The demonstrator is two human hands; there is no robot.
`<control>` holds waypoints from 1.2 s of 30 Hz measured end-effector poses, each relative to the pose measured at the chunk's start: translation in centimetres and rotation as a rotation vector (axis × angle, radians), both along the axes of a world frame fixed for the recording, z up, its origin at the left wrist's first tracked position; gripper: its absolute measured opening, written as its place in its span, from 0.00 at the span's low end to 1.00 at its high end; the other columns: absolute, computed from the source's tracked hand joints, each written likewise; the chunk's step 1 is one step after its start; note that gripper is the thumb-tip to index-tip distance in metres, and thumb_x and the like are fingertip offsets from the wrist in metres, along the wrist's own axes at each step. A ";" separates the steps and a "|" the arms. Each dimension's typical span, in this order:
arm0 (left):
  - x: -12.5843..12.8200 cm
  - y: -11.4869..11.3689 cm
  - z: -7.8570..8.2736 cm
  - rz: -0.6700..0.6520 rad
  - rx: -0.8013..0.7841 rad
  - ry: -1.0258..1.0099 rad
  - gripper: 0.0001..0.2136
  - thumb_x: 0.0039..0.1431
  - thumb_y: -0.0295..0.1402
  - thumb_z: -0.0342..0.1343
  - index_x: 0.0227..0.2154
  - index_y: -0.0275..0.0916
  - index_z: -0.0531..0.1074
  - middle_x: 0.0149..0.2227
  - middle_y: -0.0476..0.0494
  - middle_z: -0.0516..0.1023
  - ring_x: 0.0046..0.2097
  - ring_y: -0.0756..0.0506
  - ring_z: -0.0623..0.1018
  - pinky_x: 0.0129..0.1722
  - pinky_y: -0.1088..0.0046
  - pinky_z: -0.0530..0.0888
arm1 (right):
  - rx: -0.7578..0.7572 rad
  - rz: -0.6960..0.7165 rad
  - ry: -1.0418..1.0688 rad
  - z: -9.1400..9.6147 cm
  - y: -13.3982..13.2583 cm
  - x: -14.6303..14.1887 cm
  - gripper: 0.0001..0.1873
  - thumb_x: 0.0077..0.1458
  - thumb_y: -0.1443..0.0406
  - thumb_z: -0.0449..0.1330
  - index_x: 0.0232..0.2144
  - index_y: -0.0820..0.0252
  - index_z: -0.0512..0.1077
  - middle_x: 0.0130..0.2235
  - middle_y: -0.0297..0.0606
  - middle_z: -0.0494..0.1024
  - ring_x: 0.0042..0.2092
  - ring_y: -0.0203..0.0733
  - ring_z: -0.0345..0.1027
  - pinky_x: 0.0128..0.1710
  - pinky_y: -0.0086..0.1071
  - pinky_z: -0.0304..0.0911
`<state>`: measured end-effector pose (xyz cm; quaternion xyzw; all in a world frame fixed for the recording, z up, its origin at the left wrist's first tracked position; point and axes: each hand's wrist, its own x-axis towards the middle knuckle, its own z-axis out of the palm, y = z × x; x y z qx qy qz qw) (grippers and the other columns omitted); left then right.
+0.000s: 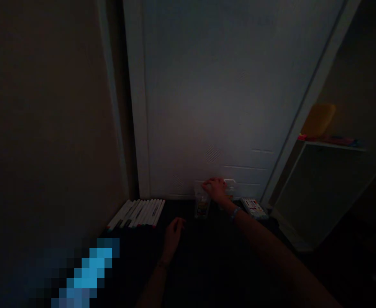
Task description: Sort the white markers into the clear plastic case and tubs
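Note:
My right hand point(216, 189) reaches forward to the foot of the white panel, its fingers closed at the top edge of a clear plastic case point(202, 207). That case stands upright on the dark surface and bears a dark label with yellow print. A second clear plastic piece point(230, 185) shows beside the same hand, partly hidden behind it. Nearer to me, my left hand point(173, 233) hovers over or rests on the dark surface, fingers loosely bent and a gap by the thumb. I see nothing in it. The light is very dim.
A row of white markers point(139, 213) lies at the left. To the right is a flat white pack with coloured marks point(255, 208). The white panel point(213, 107) rises behind. A shelf unit point(332, 145) with a yellow object point(319, 119) stands far right. Blurred blue blocks cover the lower left.

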<state>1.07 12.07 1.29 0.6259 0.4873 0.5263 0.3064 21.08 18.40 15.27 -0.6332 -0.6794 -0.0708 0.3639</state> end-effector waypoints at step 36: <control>-1.3 -1.1 -1.3 0.586 0.004 0.889 0.20 0.56 0.37 0.47 0.52 0.40 0.63 0.62 0.34 0.50 0.61 0.36 0.52 0.54 0.47 0.49 | -0.051 0.119 0.958 -14.6 -10.0 0.8 0.16 0.52 0.55 0.51 0.37 0.57 0.70 0.36 0.37 0.73 0.39 0.43 0.67 0.39 0.33 0.59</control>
